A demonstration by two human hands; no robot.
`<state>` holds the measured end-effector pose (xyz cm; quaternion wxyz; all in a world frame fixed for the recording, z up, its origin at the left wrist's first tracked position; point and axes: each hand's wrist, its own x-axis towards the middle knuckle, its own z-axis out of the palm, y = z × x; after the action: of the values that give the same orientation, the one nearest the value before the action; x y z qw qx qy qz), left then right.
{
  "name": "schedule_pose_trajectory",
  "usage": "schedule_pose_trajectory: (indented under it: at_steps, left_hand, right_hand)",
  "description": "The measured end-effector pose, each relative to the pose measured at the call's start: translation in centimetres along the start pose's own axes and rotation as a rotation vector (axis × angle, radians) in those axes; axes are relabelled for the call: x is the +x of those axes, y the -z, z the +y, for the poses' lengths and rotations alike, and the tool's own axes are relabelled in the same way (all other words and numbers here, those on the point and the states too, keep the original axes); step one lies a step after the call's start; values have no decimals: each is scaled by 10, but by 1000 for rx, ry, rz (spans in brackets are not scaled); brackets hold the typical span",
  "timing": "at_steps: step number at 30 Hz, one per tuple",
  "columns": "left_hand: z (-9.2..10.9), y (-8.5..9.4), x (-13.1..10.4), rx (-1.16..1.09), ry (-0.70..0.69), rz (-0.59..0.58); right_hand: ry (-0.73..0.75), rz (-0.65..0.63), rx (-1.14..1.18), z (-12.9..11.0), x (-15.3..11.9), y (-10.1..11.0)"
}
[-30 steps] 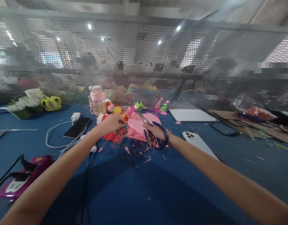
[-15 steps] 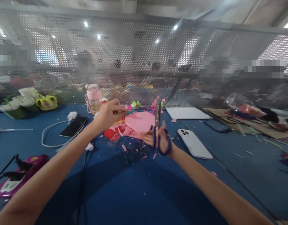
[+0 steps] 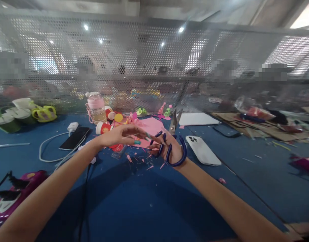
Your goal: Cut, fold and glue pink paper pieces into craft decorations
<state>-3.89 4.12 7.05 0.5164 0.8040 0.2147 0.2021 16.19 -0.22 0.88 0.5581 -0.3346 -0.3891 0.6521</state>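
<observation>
Head view: scissors (image 3: pixel 173 129) hang in the right hand (image 3: pixel 174 150), loops hooked over its fingers, blades pointing toward one o'clock. Left hand (image 3: pixel 119 135), at about nine o'clock from it, has thumb and fingers parted, nothing visible between them; whether the hands touch cannot be told. Recommended, in judgement: seat the loops firmly and hold left fingertips outside the blades' sweep. Condition: handles dark blue, rounded; blades grey, parted in a narrow V. Pink paper (image 3: pixel 152 124) lies at nine o'clock from the pivot, white phone (image 3: pixel 204 151) at four.
</observation>
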Motion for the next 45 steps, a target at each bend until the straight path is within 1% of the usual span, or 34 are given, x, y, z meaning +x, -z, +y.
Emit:
schedule_pose_trajectory:
  at_steps: [2,3,4,7,9,11,14,17,19,23,26,29,31,32,34,36,37,41,45]
  left_hand:
    - [-1,-2,0,42,23,-148]
    - [-2,-2,0,47,29,-194]
    - [-3,-2,0,49,35,-215]
    - [-6,0,1,80,59,-205]
    - [-8,1,2,94,79,-209]
    - [-9,2,3,71,95,-212]
    - [-11,2,4,14,104,-176]
    - [-13,4,5,-23,94,-123]
    - [-14,5,5,-28,88,-108]
    - [-15,5,5,-23,75,-168]
    - [-16,4,6,-22,86,-209]
    - [-20,3,7,-37,130,-227]
    - [-23,4,8,-85,157,-227]
    - [-24,5,8,-126,167,-210]
    - [-27,6,8,-231,188,-135]
    - [-28,7,7,-323,232,-60]
    - [-27,8,6,-354,262,-41]
    - [-22,9,4,-380,374,-67]
    - [-24,9,4,-303,411,-108]
  right_hand:
    - [57,58,17,0,2,3]
    - [75,85,22,1,3,4]
    - [85,113,27,1,5,6]
    - [95,196,42,1,10,12]
    - [103,224,51,1,12,15]
    - [106,243,53,1,14,16]
    - [118,278,56,4,14,15]
    - [154,259,46,8,12,13]
    - [170,245,38,8,10,10]
    - [178,224,60,7,9,8]
    - [173,219,115,8,11,9]
    - [182,241,163,9,13,12]
    - [197,253,172,9,14,12]
    - [203,247,170,9,14,12]
    - [213,223,164,9,14,12]
    - [225,204,163,9,13,12]
    - [232,203,165,9,13,12]
    - [252,209,168,9,14,13]
    - [252,203,153,10,14,14]
